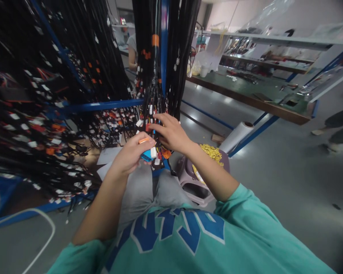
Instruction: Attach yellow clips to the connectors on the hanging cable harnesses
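At frame centre, a blue connector is held by the left hand; right hand grip cannot be determined.

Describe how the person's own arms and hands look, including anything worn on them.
Short, loose teal fabric sleeves, with no markings visible, leave the bare forearms uncovered. The ungloved left hand and ungloved right hand show no watch or bracelet at the wrist.
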A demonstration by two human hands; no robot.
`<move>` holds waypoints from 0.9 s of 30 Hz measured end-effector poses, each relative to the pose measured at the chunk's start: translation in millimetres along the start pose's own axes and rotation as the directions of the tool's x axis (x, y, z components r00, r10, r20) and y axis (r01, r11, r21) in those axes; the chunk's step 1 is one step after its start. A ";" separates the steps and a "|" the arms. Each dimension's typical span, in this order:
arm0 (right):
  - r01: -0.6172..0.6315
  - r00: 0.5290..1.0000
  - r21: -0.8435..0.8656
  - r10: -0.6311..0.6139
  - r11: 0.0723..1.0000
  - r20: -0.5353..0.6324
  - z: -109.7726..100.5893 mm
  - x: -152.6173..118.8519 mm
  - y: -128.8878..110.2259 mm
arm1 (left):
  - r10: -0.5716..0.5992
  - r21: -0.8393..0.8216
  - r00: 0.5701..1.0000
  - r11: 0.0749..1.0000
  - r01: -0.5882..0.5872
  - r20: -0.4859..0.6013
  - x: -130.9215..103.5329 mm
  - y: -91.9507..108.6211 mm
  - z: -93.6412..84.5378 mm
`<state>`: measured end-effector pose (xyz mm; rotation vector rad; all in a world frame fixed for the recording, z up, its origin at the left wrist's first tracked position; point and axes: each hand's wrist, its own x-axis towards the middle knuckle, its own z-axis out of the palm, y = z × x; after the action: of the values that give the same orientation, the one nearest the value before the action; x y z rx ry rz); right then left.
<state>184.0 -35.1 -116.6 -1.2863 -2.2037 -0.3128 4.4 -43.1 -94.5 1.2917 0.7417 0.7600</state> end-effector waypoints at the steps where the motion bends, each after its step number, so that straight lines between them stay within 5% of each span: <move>1: 0.022 1.000 -0.009 -0.022 1.000 0.010 -1.2 2.8 -0.2 | -0.007 -0.002 1.000 1.000 0.007 -0.007 -0.4 0.2 -1.6; 5: 0.037 0.999 -0.023 -0.037 0.999 0.029 -7.5 10.0 2.1 | 0.019 -0.091 0.999 0.996 -0.016 0.036 -5.2 -1.9 -8.5; 11: 0.039 0.999 0.114 -0.036 0.993 -0.031 -5.7 14.4 9.6 | 0.224 -0.282 0.970 0.941 -0.189 0.098 -17.3 -17.8 -9.7; 17: 0.005 0.987 0.314 0.046 0.949 -0.155 3.0 16.4 18.4 | 0.322 -0.256 0.940 0.904 -0.341 -0.117 -7.5 -35.0 -29.8; 19: -0.019 0.977 0.357 0.093 0.934 -0.191 4.4 16.9 20.3 | 0.343 -0.183 0.918 0.907 -0.378 -0.199 0.2 -43.3 -35.1; 22: -0.034 0.965 0.413 0.137 0.910 -0.223 6.4 17.6 20.3 | 0.439 0.077 0.886 0.899 -0.432 -0.147 10.3 -52.5 -27.7; 27: -0.050 0.940 0.481 0.204 0.875 -0.275 12.9 16.5 15.5 | 0.730 0.568 0.681 0.537 -0.624 0.057 27.0 -42.4 8.2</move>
<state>186.5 -9.2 -118.8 -1.0206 -1.7622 0.0677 29.4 -30.1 -137.0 2.1297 0.6038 1.3935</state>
